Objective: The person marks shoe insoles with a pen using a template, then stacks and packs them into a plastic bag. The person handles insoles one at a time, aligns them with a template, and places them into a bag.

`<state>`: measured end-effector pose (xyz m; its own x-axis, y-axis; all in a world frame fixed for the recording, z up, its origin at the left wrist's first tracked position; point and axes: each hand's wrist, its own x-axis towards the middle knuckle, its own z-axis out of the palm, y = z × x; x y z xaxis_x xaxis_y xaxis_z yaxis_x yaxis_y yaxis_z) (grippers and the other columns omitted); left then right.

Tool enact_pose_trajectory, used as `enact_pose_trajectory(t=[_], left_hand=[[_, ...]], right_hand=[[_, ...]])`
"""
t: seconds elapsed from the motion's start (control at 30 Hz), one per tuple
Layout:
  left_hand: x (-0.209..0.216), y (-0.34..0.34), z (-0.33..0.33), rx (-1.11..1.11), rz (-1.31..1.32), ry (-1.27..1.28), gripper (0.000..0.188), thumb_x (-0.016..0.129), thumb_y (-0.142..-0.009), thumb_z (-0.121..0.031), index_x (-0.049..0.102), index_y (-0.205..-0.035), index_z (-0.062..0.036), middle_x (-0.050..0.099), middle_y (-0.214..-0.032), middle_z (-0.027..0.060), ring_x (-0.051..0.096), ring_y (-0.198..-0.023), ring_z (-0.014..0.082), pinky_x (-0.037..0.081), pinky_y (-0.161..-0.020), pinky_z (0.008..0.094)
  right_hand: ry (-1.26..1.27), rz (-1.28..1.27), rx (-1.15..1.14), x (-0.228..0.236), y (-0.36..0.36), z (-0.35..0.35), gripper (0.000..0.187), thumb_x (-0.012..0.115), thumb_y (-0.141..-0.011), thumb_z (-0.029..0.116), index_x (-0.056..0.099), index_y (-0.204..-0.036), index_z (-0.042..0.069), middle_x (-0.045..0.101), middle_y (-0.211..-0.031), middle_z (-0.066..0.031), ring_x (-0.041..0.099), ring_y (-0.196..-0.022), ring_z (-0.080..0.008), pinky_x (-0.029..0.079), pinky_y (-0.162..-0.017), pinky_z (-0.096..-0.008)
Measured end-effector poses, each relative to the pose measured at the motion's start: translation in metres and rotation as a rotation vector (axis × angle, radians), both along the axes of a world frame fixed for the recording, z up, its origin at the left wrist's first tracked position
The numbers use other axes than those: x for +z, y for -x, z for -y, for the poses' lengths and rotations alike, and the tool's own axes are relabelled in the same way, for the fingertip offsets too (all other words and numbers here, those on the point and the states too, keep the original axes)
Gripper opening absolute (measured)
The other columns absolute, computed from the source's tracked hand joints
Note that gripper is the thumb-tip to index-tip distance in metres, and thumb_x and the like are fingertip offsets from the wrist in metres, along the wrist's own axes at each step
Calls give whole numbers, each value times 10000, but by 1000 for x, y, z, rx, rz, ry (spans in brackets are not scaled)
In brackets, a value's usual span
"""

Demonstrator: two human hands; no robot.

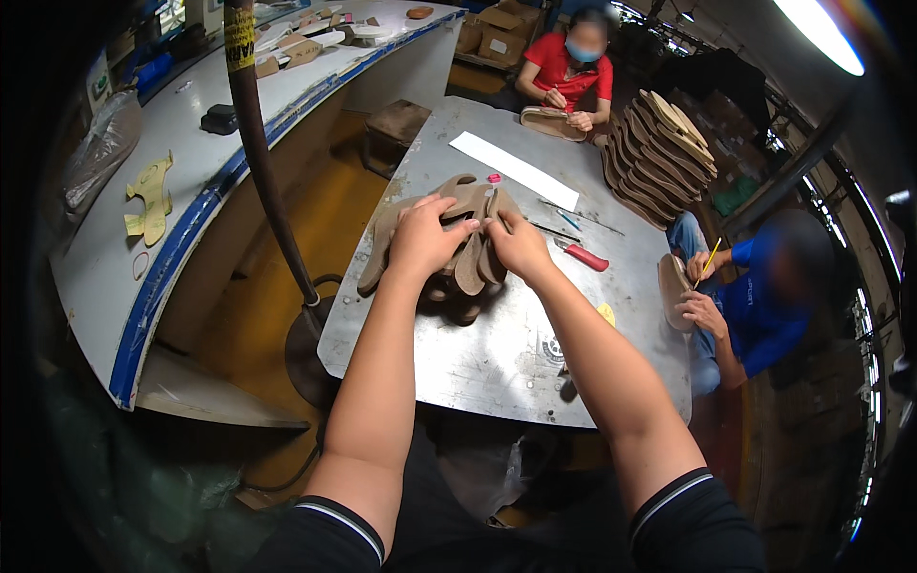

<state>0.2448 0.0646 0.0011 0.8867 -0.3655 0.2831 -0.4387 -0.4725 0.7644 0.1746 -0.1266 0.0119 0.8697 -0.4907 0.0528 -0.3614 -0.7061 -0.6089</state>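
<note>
On the metal table a bunch of brown curved shoe pieces (468, 273) lies between my hands, several of them fanned out with their ends pointing toward me. My left hand (426, 235) spreads over the left pieces, its fingers curled over the top and its thumb reaching to the middle. On the other side my right hand (516, 244) grips the upright edges of the pieces between thumb and fingers. Both palms hide much of the bunch. A red-handled cutter (585, 256) rests right of my right hand, near a blue pen (568, 221) and thin metal rods (592, 219).
A white strip (516, 170) lies across the table (458, 372). Stacked brown soles (659, 158) stand at its far right. A person in red (573, 76) and one in blue (764, 296) each work on a sole. A dark pole (263, 162) rises at left before a white bench (201, 181).
</note>
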Motion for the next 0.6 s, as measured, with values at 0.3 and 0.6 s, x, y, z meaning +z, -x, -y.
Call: enact_pose_trajectory(t=[0.3,0.6], left_hand=[[-22,-37,-5,-177,-392,442,482,926,-954,-465,846,-1150,-31,817,-1238,154,737,-1158,240,570,-1037,397],[-33,-46,-6,-26,-552,665,313,885,-1022,-275,864,-1101,27,829,-1075,73,738,-959,129,586,-863,302]], right_hand=[[-377,424,-103,-3,11,46,445,532,-1189,289,710,-1405,-56,724,-928,-105,671,-804,-172,553,-756,-342],[94,715,43,34,21,-5,422,634,-1154,236,716,-1442,-62,802,-1139,-231,757,-1008,-302,580,-934,-398]])
